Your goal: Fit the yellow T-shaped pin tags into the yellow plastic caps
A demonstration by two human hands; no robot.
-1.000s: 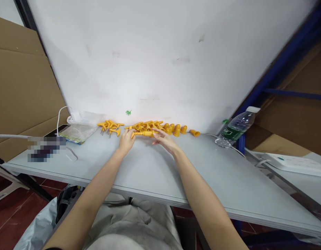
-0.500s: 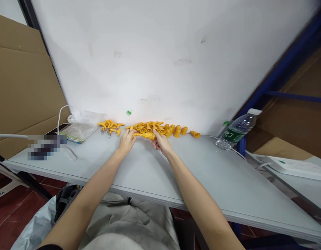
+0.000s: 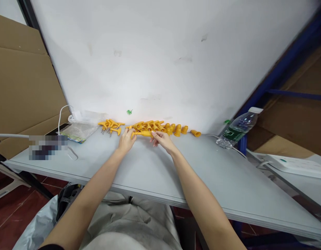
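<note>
My left hand (image 3: 127,139) and my right hand (image 3: 162,139) hold one long yellow plastic piece (image 3: 143,133) between them, each pinching an end, just above the grey table (image 3: 155,166). Right behind it lies a pile of yellow plastic parts (image 3: 152,126) against the white wall. Several yellow cone-shaped caps (image 3: 185,131) trail off to the right of the pile. A smaller heap of yellow T-shaped corkscrews (image 3: 110,127) with metal screws lies to the left.
A clear plastic bag (image 3: 78,132) and a white cable (image 3: 61,114) sit at the back left. A water bottle (image 3: 237,127) lies at the back right, with a white power strip (image 3: 295,166) beyond. Cardboard (image 3: 22,83) leans on the left.
My right hand has slid left along the yellow piece and closed on its right end. My left hand has stayed on the other end.
</note>
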